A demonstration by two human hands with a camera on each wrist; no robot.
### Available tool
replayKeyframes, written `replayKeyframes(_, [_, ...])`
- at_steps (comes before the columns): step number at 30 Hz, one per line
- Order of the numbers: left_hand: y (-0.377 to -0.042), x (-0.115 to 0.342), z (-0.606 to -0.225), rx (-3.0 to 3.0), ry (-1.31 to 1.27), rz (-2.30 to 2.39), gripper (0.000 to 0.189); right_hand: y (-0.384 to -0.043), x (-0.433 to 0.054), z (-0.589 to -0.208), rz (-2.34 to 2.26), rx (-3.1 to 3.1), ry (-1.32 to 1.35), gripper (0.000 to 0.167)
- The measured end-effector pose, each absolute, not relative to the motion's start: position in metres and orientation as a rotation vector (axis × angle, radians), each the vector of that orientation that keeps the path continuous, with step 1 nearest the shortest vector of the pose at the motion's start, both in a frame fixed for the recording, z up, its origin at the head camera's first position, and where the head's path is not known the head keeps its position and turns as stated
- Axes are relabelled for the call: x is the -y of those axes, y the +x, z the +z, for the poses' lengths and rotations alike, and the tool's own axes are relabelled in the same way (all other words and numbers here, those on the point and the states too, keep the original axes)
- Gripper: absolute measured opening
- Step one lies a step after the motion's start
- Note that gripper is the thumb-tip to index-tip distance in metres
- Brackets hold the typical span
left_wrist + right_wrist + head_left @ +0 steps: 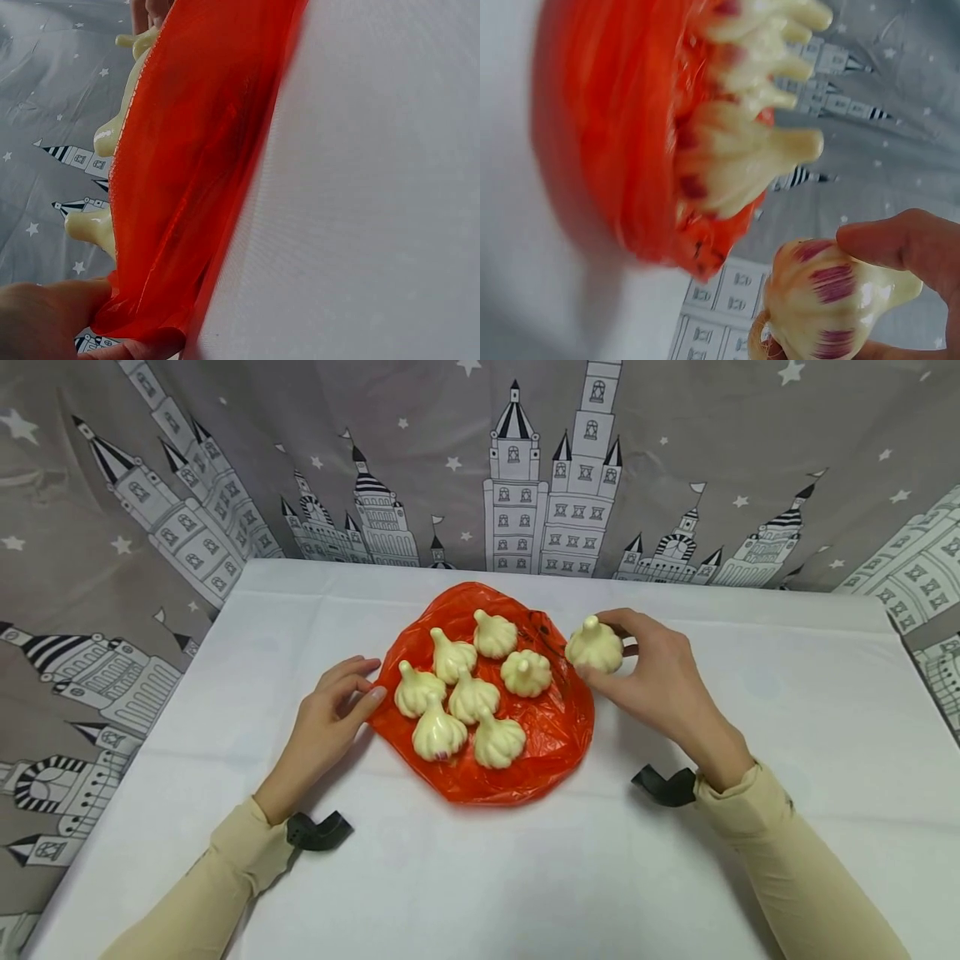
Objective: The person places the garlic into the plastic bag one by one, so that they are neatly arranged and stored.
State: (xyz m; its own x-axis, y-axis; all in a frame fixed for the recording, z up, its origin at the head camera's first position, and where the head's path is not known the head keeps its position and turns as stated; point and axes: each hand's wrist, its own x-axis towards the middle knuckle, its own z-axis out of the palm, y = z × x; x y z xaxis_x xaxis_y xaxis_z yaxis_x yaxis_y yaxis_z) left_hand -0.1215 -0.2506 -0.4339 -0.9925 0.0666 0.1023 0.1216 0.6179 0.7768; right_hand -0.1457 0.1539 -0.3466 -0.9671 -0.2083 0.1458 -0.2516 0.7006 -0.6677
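A red plastic bag (551, 752) lies spread on the white table with several pale garlic bulbs (473, 697) grouped on it. My left hand (330, 714) pinches the bag's left edge between thumb and finger; the left wrist view shows that edge raised. At the bag's right rim, my right hand (660, 672) grips a single garlic bulb (821, 296) by its sides, stem up in the head view. Purple streaks mark this bulb, and a loop of twine hangs at its base in the right wrist view.
White cloth covers the table (480, 877). Behind and at the sides hangs a grey curtain (450, 410) printed with castles and stars. A black strap end (318, 832) sticks out at the left cuff, and another black strap (665, 785) at the right.
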Motion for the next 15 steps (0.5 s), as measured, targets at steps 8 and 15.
replayKeyframes(8, [-0.123, 0.251, -0.435, 2.772, -0.172, -1.32, 0.025, -0.126, -0.14, -0.34, 1.16, 2.811, 0.536, 0.049])
replayKeyframes(15, [-0.121, 0.25, -0.433, 2.766, -0.167, -1.336, 0.024, -0.117, -0.131, -0.34, 1.145, 2.797, 0.633, 0.05])
